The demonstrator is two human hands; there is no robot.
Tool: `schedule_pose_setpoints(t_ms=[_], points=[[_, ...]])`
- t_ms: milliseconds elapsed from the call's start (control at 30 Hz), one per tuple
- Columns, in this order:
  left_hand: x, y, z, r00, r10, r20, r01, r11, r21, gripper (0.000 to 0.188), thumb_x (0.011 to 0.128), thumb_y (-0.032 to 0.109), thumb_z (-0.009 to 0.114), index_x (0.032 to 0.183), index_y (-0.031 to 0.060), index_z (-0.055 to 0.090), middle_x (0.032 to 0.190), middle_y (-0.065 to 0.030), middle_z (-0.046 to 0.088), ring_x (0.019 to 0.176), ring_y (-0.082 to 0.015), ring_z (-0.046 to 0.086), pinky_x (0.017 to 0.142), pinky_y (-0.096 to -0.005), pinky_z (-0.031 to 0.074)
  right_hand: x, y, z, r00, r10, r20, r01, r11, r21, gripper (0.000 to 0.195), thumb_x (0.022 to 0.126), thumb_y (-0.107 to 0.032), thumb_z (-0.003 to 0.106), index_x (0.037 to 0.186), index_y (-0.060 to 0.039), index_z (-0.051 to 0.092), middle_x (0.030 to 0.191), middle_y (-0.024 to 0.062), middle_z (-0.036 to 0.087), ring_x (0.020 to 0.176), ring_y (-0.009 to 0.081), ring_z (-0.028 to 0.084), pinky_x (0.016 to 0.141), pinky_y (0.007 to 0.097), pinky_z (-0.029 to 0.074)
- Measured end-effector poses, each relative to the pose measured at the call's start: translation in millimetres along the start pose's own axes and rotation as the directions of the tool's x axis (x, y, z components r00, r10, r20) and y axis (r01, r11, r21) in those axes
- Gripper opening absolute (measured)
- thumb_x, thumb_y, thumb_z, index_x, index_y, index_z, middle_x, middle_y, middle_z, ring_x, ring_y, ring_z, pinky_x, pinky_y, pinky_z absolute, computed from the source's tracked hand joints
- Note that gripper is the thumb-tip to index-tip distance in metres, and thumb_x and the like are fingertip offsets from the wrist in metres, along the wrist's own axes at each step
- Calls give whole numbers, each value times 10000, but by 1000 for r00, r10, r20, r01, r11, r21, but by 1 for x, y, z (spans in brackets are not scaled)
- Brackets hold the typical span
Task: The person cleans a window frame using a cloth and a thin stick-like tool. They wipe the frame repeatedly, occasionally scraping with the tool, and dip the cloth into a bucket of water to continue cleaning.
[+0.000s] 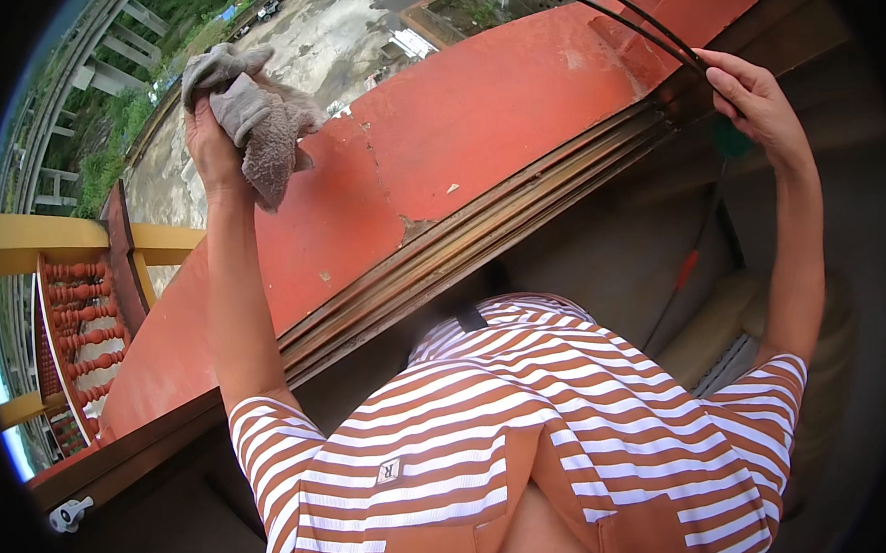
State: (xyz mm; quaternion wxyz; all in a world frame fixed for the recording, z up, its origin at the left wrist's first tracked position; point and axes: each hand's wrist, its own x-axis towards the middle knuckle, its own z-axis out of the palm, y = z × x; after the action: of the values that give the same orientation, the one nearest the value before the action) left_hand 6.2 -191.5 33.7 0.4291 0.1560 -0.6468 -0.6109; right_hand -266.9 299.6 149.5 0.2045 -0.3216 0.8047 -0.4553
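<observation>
A crumpled grey towelling rag [251, 121] is gripped in my left hand [213, 149], raised beyond the window track over the red ledge. My right hand [753, 95] pinches two dark cables [640, 26] between thumb and fingers at the upper right. From there the cables curve up and out of the picture. Just below that hand hangs a blurred green thing [732, 137]. A thin cord [703, 221] runs down from it, with a red piece [686, 270] partway along. Whether the cord joins the cables cannot be told.
A red painted ledge [473, 125], cracked and chipped, slopes outside the metal window track [441, 243]. Beyond lie a concrete yard [325, 35] far below and a red baluster railing [81, 318]. A white fitting [71, 514] sits on the frame at lower left. Padded furniture [723, 322] stands at right.
</observation>
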Motion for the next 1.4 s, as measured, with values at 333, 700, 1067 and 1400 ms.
schedule_pose_setpoints(t_ms=[333, 700, 1067, 1400], points=[[-25, 46, -2, 936, -306, 176, 323, 943, -78, 423, 1025, 418, 562, 1005, 17, 696, 854, -50, 700, 711, -124, 658, 662, -268, 536, 11, -4, 49, 1000, -22, -20, 25, 981, 194, 379, 1049, -233, 550, 1370, -33, 577, 666, -74, 484, 450, -25, 309, 385, 151, 234], [-102, 3, 205, 436, -405, 803, 324, 904, 280, 682, 958, 618, 545, 1144, -34, 623, 1157, -138, 620, 1023, -198, 594, 892, -354, 478, -24, 18, 40, 997, 0, 78, -20, 967, 254, 466, 986, -236, 653, 1387, -19, 558, 691, -94, 427, 543, -12, 340, 441, 160, 247], [-79, 10, 212, 621, -218, 753, -309, 815, 491, 396, 858, 123, 737, 1234, 53, 637, 1040, -135, 683, 1003, -311, 655, 889, -397, 519, -57, -4, -11, 964, 108, 244, 40, 845, -533, 343, 846, -79, 706, 1188, -104, 726, 844, 78, 736, 684, 154, 626, 686, 283, 479], [-179, -35, 314, 697, 176, 695, -463, 851, 248, 334, 850, 50, 636, 1181, 35, 665, 1012, -123, 662, 959, -336, 641, 782, -415, 545, -1, -31, 16, 953, 125, 275, 221, 329, -918, 194, 869, -248, 676, 780, -78, 707, 727, 127, 681, 747, 338, 665, 690, 444, 512]])
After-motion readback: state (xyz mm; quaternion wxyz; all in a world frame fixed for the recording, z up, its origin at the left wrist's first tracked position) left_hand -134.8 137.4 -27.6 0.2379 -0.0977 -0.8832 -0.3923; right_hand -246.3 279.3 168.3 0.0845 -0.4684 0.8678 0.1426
